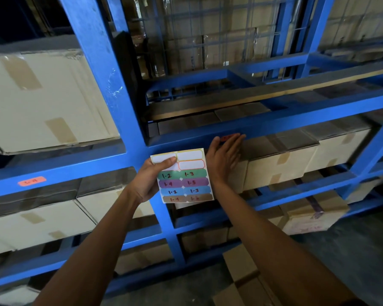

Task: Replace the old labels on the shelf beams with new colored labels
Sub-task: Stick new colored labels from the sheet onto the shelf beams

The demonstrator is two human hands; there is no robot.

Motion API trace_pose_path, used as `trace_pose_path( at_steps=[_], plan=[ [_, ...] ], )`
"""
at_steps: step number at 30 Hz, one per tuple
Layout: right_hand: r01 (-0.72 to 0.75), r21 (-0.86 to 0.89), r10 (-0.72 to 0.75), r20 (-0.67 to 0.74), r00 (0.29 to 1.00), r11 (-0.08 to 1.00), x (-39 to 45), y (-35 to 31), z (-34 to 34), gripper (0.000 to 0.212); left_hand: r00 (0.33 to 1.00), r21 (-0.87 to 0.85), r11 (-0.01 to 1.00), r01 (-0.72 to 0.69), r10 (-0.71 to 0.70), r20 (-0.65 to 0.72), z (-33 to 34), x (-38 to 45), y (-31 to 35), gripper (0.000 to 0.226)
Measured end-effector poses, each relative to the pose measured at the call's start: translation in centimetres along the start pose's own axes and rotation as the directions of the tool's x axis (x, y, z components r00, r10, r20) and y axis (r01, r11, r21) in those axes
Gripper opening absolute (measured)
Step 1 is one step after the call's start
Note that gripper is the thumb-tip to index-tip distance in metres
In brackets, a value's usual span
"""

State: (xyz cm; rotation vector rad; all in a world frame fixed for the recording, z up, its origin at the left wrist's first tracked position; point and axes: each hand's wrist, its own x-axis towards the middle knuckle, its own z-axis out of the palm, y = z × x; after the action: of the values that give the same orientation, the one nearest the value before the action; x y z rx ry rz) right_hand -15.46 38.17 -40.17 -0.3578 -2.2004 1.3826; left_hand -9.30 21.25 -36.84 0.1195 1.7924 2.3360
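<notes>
The blue shelf beam (274, 123) runs left to right across the rack, and the red label (227, 137) lies lengthwise along its front face. The right hand (223, 159) is the nearer one, its straight fingers (236, 140) flat on the beam and partly covering that label's lower edge. The left hand (152, 175) pinches the label sheet (184, 176) just below and left.

Left hand (152, 177) raised, fingers curled, thumb pinching a sheet; right hand (224, 156) extended, fingers straight and together, palm flat; both forearms bare.
</notes>
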Motion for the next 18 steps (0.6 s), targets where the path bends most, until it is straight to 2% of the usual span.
trace_pose_path(
  at_steps=[6, 13, 15, 18],
  plan=[
    [-0.183, 0.132, 0.174, 0.078, 0.982, 0.974, 1.5, -2.4, 2.1, 0.089, 1.0, -0.002, 1.0, -0.003, 0.003, 0.004, -1.1, -0.5, 1.2, 0.017],
    [-0.202, 0.14, 0.174, 0.188, 0.967, 0.969, 2.1, -2.5, 1.6, 0.098, 1.0, -0.021, 1.0, -0.005, 0.005, -0.015, -0.8, 0.6, 1.4, 0.02],
    [-0.2, 0.104, 0.181, 0.168, 0.969, 0.974, 1.9, -2.5, 1.2, 0.094, 0.999, -0.026, 1.0, -0.003, 0.002, -0.04, 0.0, 0.8, 1.4, 0.023],
    [-0.204, 0.077, 0.2, 0.057, 0.978, 0.976, 1.2, -2.7, 1.0, 0.083, 0.996, -0.007, 1.0, -0.01, 0.01, -0.088, 0.4, 0.6, 1.4, 0.026]
  ],
)
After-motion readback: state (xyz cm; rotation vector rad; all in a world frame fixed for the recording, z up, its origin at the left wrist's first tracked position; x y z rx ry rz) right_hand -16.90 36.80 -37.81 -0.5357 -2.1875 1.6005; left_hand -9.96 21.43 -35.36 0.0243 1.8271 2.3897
